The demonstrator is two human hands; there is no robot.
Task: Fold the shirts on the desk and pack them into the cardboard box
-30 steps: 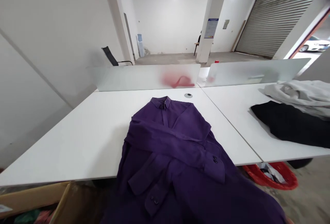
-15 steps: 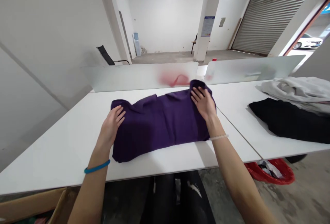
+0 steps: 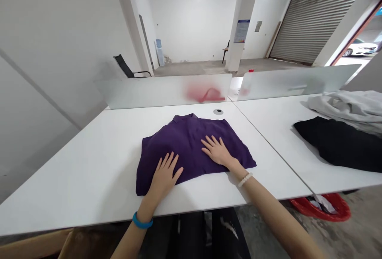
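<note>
A purple collared shirt lies folded into a wide shape on the white table, its collar toward the far side. My left hand rests flat on the lower left of the shirt, fingers spread. On the right half of the cloth lies my right hand, also flat with fingers apart. Neither hand grips the fabric. A few soft wrinkles run down the middle between the two hands.
To the right lie a black garment and a white cloth. Frosted dividers line the table's far edge. A red-lined bin stands below on the right, a cardboard box at lower left.
My hands have left the shirt's side edges and come inward and down onto its top. The raised sides now lie flat, and the collar shows at the far edge.
</note>
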